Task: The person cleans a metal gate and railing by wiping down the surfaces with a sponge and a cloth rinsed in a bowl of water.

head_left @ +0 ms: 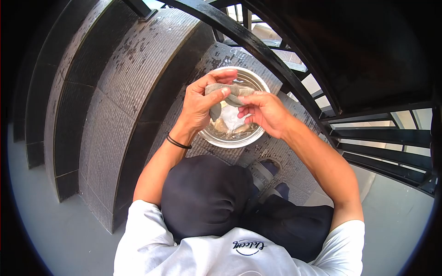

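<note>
We pinch a grey-green cloth between our two hands, just above a round metal basin. Our left hand presses its thumb over the cloth's left end, with the fingers behind, the upper ones reaching forward past the fabric. Our right hand nips the other end between thumb and forefinger, its remaining fingers curled loosely underneath. A flap of the cloth hangs down below our left thumb.

Under the cloth, we see water in the basin, with a bright white glare on its surface. The basin stands on a ribbed tread in front of our knees. Black bands circle our left wrist. Nearer still to us are our dark trousers, sandals over dark socks, and a white shirt with black lettering. To our left, ribbed steps curve away, spotted with wet patches; a black railing runs along our right.
</note>
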`<action>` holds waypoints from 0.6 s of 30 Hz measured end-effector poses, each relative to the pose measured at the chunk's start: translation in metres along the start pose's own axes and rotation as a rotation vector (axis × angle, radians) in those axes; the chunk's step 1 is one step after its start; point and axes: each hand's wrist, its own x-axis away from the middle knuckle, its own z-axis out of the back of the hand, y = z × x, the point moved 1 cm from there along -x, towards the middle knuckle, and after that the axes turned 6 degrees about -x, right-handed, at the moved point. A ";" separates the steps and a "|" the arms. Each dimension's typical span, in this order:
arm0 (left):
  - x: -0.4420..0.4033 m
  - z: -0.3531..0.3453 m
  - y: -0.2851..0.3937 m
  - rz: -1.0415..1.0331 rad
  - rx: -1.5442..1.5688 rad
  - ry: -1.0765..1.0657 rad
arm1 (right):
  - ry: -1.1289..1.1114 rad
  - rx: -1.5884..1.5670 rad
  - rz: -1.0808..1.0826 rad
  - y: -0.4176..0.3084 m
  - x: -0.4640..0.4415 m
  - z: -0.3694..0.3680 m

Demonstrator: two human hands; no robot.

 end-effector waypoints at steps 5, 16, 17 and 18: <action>-0.007 -0.005 0.006 0.168 0.275 -0.043 | -0.010 0.046 0.021 0.008 -0.002 0.003; 0.000 -0.015 0.033 -0.314 -1.202 -0.200 | -0.102 0.514 0.376 0.000 -0.026 -0.024; 0.002 -0.016 0.047 -0.278 -1.198 -0.117 | -0.097 0.577 0.233 -0.003 -0.024 -0.025; 0.003 -0.009 0.059 -0.321 -1.246 -0.201 | -0.098 0.618 0.218 -0.006 -0.021 -0.027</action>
